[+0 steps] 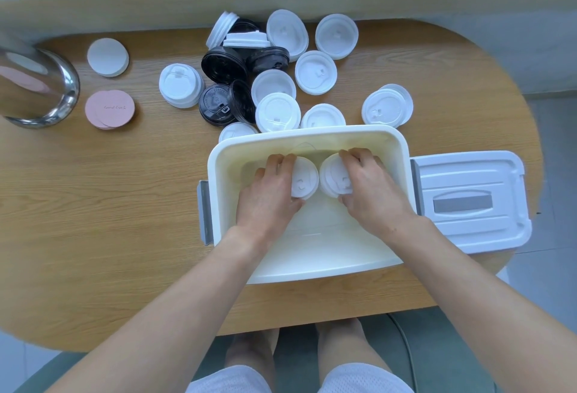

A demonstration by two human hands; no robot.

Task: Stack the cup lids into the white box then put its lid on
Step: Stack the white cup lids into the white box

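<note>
Cup lids are the thing here, and two small stacks of white ones are inside the white box, in the centre of the frame. The left hand grips one stack with fingers curled over its far edge and thumb at the near edge. The right hand grips the other stack in the same way. The two stacks stand just beside each other, near the far wall of the box.

Many more lids lie loose on the wooden table above the box: white lids and some black lids mixed together in the upper centre. The box lid lies flat at the right of the frame, touching the box side.

I judge that these lids are thin plastic, very light and a little springy, so they nest easily but a stack can slide apart or tip. Holding a stack by its rim from both sides seems the safe way; pressing the top could bend it.

For writing: the pink discs at the left carry small letters, but too small to read surely. One black lid has embossed text, also not readable.
</note>
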